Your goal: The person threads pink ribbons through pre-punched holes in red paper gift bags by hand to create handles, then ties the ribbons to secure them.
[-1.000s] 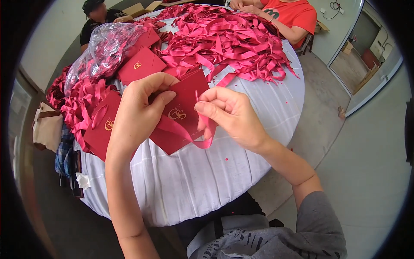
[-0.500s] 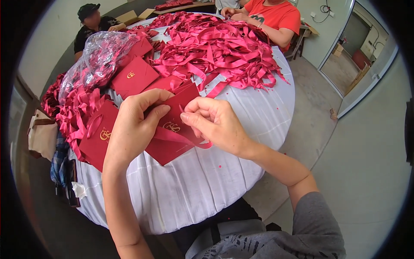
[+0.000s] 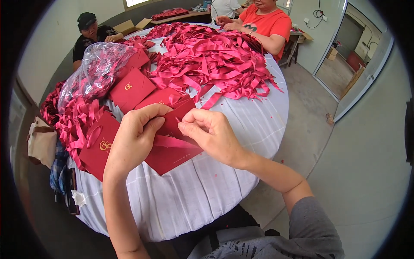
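Observation:
In front of me a small red paper bag [image 3: 170, 162] with gold print is tilted over the near part of the table. My left hand [image 3: 136, 136] grips its upper left edge between thumb and fingers. A pink-red satin ribbon [image 3: 174, 142] crosses the bag's face and passes behind my right hand. My right hand [image 3: 213, 134] is closed in a pinch at the bag's upper part, with a bit of ribbon at its fingertips. Another red bag [image 3: 100, 146] with a gold emblem and a ribbon handle lies just left of my left wrist.
A large heap of pink-red ribbons [image 3: 211, 60] covers the far side of the round white-clothed table [image 3: 194, 194]. More red bags [image 3: 131, 88] and a clear plastic sack [image 3: 97, 64] lie at the left. Two people sit across the table; another stands behind.
The ribbon's curl below my right hand no longer shows; the ribbon now runs straighter across the bag. Both hands keep their grips, and the view has tilted up slightly.

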Motion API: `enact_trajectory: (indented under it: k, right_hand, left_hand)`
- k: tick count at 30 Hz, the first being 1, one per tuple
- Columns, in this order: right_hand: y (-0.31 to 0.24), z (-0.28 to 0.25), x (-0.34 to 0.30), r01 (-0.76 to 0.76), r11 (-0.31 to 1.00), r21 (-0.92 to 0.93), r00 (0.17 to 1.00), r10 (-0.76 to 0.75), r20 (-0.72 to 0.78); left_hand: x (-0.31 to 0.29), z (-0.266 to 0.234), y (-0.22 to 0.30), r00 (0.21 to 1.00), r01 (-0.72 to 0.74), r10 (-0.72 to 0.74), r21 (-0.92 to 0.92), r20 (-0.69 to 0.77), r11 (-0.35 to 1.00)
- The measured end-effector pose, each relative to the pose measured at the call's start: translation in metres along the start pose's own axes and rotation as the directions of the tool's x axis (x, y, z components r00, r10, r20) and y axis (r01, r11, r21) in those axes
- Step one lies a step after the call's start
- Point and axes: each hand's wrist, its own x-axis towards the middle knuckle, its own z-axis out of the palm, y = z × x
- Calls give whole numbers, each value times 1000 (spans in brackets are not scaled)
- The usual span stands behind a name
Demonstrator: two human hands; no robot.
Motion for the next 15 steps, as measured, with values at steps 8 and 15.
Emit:
enact_trajectory:
  k: [8, 15]
  right_hand:
    - [-5, 0, 1, 49, 992, -115, 999, -51, -11]
    - [-7, 0, 3, 138, 960, -244, 985, -160, -70]
  left_hand:
    - [0, 1, 1, 999, -50, 50, 46, -2, 998]
    - [0, 4, 1, 997, -73, 73, 56, -5, 996]
